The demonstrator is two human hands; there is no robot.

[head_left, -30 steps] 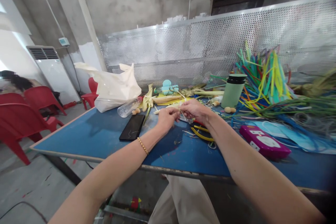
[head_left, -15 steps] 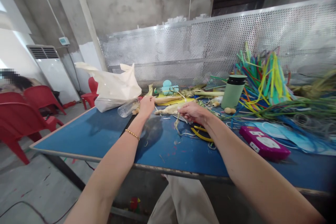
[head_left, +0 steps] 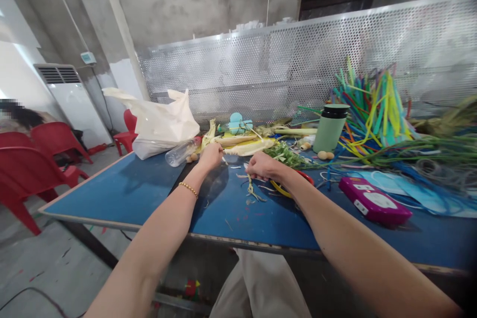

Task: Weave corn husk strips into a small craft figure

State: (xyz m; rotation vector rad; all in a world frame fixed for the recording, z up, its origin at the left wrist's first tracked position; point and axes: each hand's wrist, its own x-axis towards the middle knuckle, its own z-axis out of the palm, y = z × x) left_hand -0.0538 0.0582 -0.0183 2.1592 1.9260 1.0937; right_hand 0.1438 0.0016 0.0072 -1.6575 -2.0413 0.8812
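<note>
My left hand (head_left: 211,157), with a beaded bracelet (head_left: 189,188) on its wrist, is closed in a pinch; a small white end shows by its fingertips. A short way to the right, my right hand (head_left: 262,166) is also pinched, with a pale tip at its fingers. What either hand holds is too small to make out. Thin pale husk strips (head_left: 252,191) trail on the table just below my right hand. Behind the hands lies a pale corn husk (head_left: 249,148). Yellow curved handles (head_left: 279,189) are partly hidden under my right wrist.
On the blue table (head_left: 156,206) are a white plastic bag (head_left: 164,121), a clear bottle (head_left: 181,153), a green tumbler (head_left: 331,129), a purple power strip (head_left: 374,201) and green leaves (head_left: 285,154). Coloured strips (head_left: 383,109) pile up at right. Red chairs (head_left: 59,141) stand left.
My right hand has moved slightly left and down toward me, and my left hand has lowered a little. The corn husk and green leaves show more fully behind them.
</note>
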